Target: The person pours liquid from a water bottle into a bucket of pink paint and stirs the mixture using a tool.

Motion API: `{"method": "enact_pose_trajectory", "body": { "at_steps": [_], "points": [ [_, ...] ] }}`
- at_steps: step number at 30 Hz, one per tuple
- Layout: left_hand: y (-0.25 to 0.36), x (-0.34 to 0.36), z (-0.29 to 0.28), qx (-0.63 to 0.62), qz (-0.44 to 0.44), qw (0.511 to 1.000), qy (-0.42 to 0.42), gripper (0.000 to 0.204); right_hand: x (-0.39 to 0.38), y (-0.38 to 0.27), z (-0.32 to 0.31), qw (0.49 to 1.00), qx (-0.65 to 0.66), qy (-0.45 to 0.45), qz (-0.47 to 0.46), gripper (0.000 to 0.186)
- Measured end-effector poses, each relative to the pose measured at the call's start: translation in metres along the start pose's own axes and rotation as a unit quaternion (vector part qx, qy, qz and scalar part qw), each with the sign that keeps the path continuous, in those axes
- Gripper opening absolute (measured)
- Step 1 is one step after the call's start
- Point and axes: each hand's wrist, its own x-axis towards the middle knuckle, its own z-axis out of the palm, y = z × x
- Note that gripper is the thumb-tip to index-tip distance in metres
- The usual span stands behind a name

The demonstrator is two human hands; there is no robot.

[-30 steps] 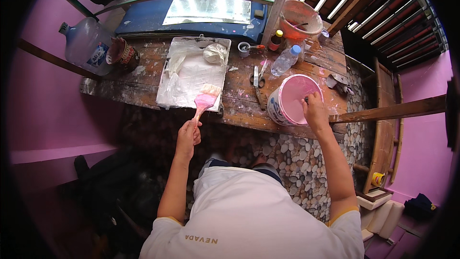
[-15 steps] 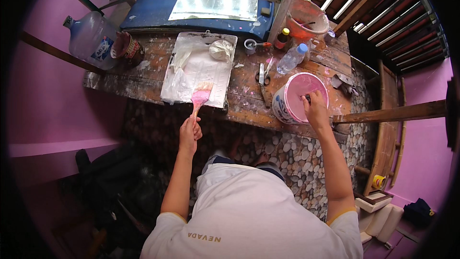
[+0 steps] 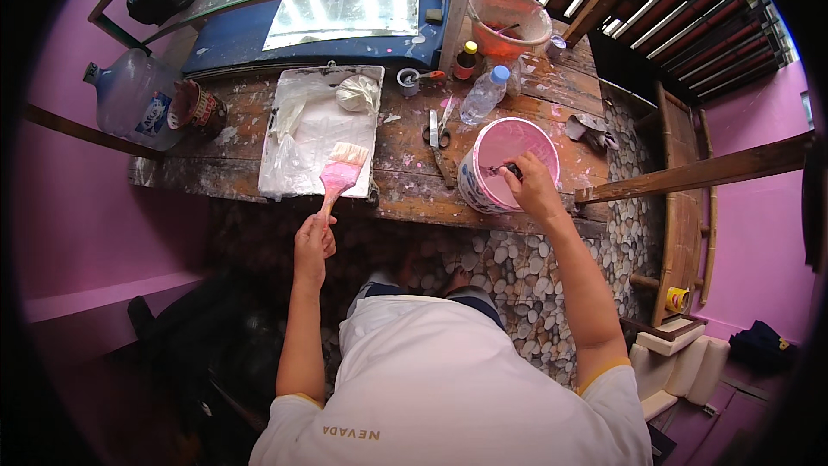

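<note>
Paint streaks and white smears cover the long wooden workbench (image 3: 414, 185) that the person stands at, pebbled flooring (image 3: 509, 267) under their feet. The left hand (image 3: 312, 246) is closed around the handle of a flat paintbrush (image 3: 339, 174), bristles pointing away toward the far side; the brush head is pink with pale tips and hangs over the near edge of a white plastic sheet (image 3: 315, 134) spread on the bench. A crumpled white lump (image 3: 355, 93) sits at the sheet's far right corner.

The right hand (image 3: 533, 190) rests on the near right rim of a pink paint bucket (image 3: 504, 160) that stands on the bench to the right of the sheet — its fingers curl over something small and dark at the rim, though exactly what they pinch cannot be told. The bucket's inside is coated pink.

Between sheet and bucket lie a pair of scissors (image 3: 442, 125) and a narrow tool. Farther back stand a clear plastic bottle (image 3: 483, 95) with a blue cap, a small brown bottle (image 3: 466, 60) and a roll of tape (image 3: 408, 80). An orange bucket (image 3: 509, 17) sits at the far edge, right of a glass-topped blue case (image 3: 336, 22). At the far left end a big clear water jug (image 3: 129, 99) lies beside a dark pot (image 3: 197, 106). Pink walls close in on both sides.
</note>
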Motion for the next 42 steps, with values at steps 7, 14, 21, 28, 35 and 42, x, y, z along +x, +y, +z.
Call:
{"method": "enact_pose_trajectory", "body": {
  "at_steps": [7, 14, 21, 28, 35, 42],
  "points": [
    [0.043, -0.006, 0.069, 0.158, 0.004, 0.982, -0.102, 0.03, -0.013, 0.015, -0.017, 0.992, -0.11, 0.059, 0.034, 0.022],
    [0.058, 0.004, 0.119, 0.198, 0.014, 0.963, -0.182, 0.028, -0.012, 0.011, -0.011, 0.998, -0.058, 0.009, 0.022, 0.022],
    [0.064, 0.012, 0.162, 0.313, 0.084, 0.924, -0.205, 0.034, -0.02, 0.006, -0.035, 0.987, -0.114, 0.097, 0.059, 0.024],
    [0.082, 0.034, 0.236, 0.553, 0.172, 0.78, -0.237, 0.04, -0.03, 0.004, -0.049, 0.978, -0.139, 0.135, 0.078, 0.025],
    [0.073, 0.079, 0.309, 0.705, 0.318, 0.586, -0.241, 0.036, -0.03, 0.008, -0.045, 0.976, -0.153, 0.13, 0.089, 0.028],
    [0.05, 0.105, 0.311, 0.65, 0.391, 0.618, -0.205, 0.022, -0.03, 0.008, -0.036, 0.978, -0.123, 0.117, 0.119, 0.028]
  ]
}}
